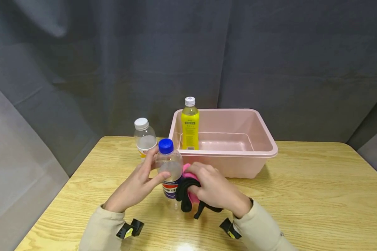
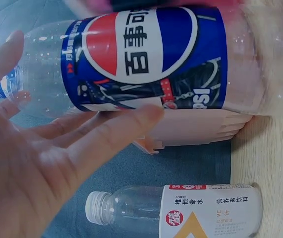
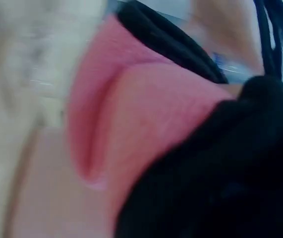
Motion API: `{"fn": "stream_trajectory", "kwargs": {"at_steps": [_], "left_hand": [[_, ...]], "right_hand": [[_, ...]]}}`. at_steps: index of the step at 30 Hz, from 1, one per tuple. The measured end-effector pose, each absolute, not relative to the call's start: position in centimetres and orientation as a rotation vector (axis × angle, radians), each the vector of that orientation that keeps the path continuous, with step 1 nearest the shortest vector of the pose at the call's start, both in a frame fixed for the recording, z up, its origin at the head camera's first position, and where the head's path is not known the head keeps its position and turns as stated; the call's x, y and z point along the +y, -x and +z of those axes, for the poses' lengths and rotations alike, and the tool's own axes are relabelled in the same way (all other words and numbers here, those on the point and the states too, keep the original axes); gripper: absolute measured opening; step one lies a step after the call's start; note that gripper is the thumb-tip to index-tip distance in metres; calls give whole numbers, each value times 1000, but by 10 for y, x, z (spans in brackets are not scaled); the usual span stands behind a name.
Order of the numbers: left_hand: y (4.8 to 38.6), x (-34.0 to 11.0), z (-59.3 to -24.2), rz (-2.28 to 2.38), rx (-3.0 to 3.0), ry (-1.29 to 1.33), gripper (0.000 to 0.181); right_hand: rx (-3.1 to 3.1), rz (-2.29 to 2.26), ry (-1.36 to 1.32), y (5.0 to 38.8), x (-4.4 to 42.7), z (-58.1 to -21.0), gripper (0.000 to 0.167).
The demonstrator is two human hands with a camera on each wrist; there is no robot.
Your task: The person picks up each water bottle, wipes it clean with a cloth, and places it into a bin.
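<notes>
Head view: we saw the left hand (image 1: pixel 138 186) holding an upright blue-capped Pepsi bottle (image 1: pixel 173 170), thumb in front; we couldn't tell whether its base met the table (image 1: pixel 308 195). We had the right hand (image 1: pixel 215 188) pinching a pink-and-black cloth (image 1: pixel 184 197) against the bottle's right side. Behind stood a pink plastic tub (image 1: pixel 223 165), a yellow-labelled bottle (image 1: pixel 190 129) upright inside it near the left end. A white-capped vitamin water bottle (image 1: pixel 145 140) stood left of the tub.

Left wrist: we got the Pepsi label facing us, thumb by the neck, fingers spread along the bottle.

Right wrist: blurry; we saw mostly folded cloth, pink beside black.
</notes>
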State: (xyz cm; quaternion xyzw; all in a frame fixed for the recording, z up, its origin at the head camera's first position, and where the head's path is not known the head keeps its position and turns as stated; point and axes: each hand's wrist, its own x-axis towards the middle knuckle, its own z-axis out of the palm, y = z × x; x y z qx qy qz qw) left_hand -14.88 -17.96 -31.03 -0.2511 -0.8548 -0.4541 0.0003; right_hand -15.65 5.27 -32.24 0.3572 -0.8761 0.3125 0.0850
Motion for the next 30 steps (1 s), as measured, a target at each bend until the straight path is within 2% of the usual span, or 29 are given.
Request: {"fn": "stream_trajectory", "kwargs": {"at_steps": [6,14,21,30], "left_hand": [[147,-180,-310,-1412,-2690,785,67],[145,-178,-308,-1469,-2699,743,67],[144,-168,-310,-1462,-2654,746,67],[145,-159,-319,-1430,-2561,597,76]], "right_hand": [[-2898,780,-1116,165,43,-348,33],[-2949,809,-1128,170,46,-347,32],[-2848,825,-1115,171,68,-328,19],[-2594,942,-1073,160,93,-291,27]]}}
